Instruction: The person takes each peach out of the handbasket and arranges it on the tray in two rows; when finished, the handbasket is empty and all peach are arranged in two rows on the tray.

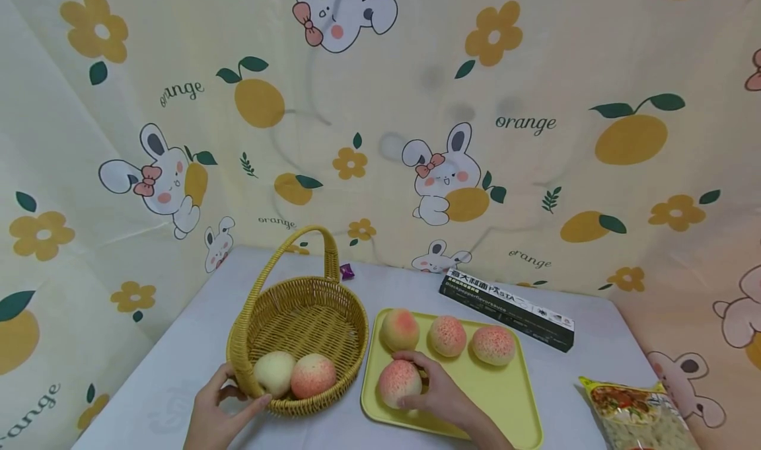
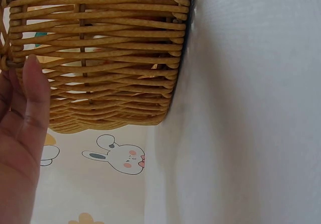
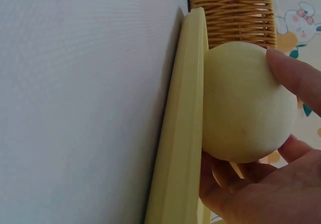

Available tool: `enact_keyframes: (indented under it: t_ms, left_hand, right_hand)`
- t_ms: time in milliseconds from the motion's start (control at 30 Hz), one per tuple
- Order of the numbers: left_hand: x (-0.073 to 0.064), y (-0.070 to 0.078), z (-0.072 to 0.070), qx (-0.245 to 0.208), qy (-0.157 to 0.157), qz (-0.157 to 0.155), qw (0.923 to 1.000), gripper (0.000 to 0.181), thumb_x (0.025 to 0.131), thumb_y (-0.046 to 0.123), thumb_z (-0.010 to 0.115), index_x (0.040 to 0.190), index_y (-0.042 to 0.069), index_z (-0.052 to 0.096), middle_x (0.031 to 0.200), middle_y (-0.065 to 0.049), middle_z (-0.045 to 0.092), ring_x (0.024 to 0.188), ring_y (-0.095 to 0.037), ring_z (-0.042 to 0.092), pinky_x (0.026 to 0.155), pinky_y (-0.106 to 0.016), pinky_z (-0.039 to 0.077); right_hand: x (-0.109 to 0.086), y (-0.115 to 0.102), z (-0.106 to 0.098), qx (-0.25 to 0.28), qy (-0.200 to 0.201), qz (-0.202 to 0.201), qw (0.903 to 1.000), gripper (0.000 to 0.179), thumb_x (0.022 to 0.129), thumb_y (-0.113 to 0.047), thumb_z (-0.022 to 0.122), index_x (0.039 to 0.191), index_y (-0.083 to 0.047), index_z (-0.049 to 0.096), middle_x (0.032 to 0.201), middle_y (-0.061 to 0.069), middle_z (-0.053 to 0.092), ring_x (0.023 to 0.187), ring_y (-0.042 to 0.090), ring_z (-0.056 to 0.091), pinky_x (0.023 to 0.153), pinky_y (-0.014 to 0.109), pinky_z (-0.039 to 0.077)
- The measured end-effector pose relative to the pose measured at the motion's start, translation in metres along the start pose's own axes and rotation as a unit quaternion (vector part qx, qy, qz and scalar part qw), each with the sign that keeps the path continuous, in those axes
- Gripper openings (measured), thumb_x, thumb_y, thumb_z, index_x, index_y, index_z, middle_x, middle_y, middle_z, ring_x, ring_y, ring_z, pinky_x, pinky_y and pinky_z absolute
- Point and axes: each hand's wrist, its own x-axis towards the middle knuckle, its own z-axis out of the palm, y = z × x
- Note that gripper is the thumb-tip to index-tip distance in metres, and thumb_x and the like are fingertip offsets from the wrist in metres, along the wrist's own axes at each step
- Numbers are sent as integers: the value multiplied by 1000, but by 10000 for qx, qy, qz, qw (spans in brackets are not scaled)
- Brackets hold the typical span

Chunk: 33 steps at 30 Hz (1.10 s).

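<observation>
I see the right hand [image 1: 436,392] with its fingers curled round a peach [image 1: 396,384] at the near left of the yellow tray [image 1: 475,397], thumb on the near side. Whether that peach rests on the tray or hangs just above it, I can't tell. Beyond it sit 3 other peaches [image 1: 448,336]. The left hand [image 1: 221,407] grips the near left side of the wicker basket [image 1: 315,324], thumb over the rim; inside lie 2 fruits, 1 pale [image 1: 273,373] and 1 pink [image 1: 313,376]. I'd judge this the picking-up step of moving peaches from tray to basket. The next move would then call for lifting clear of both rims, the basket kept steady, and a soft release beside those 2.
</observation>
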Motion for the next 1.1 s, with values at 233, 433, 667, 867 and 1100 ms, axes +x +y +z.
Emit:
enact_keyframes:
  t_ms: [233, 433, 667, 867, 1100]
  left_hand:
    - [0, 0, 0, -54, -32, -17, 10000, 48, 68, 0, 91, 106, 5, 62, 88, 2, 57, 72, -10, 54, 61, -25, 53]
    - [0, 3, -1, -61, -28, -12, 10000, 47, 68, 0, 91, 105, 4, 62, 87, 2, 57, 71, -10, 54, 60, -25, 53]
    - [0, 0, -1, -134, -18, 123, 9998, 49, 67, -3, 90, 107, 5, 62, 88, 3, 57, 72, -9, 54, 60, -25, 53]
    - [0, -2, -1, -157, -37, 245, 9996, 51, 67, -5, 90, 108, 5, 62, 89, 3, 56, 73, -10, 54, 60, -24, 52]
    - [0, 2, -3, -82, -53, 241, 9997, 47, 67, -3, 90, 104, 3, 61, 88, 2, 57, 71, -10, 55, 59, -26, 53]
  right_hand:
    - [-3, -1, -3, -105, -98, 38, 9999, 67, 80, -15, 84, 138, -4, 53, 136, 11, 55, 116, 25, 55, 91, 28, 47]
    - [-3, -3, -3, -152, -59, -77, 9998, 67, 80, -15, 83, 138, -1, 52, 136, 14, 55, 121, 25, 53, 101, 35, 43]
    - [5, -16, -16, -268, -169, -783, 9964, 60, 85, -11, 78, 136, 6, 51, 133, 26, 55, 122, 43, 51, 103, 52, 44]
    - [27, -43, -28, -241, -383, -1311, 9903, 50, 89, -7, 75, 132, 6, 55, 129, 26, 58, 120, 45, 54, 103, 57, 43]
    - [57, -83, -17, -538, -1439, -1599, 9751, 43, 92, -9, 71, 132, -1, 58, 130, 14, 61, 122, 32, 56, 106, 46, 44]
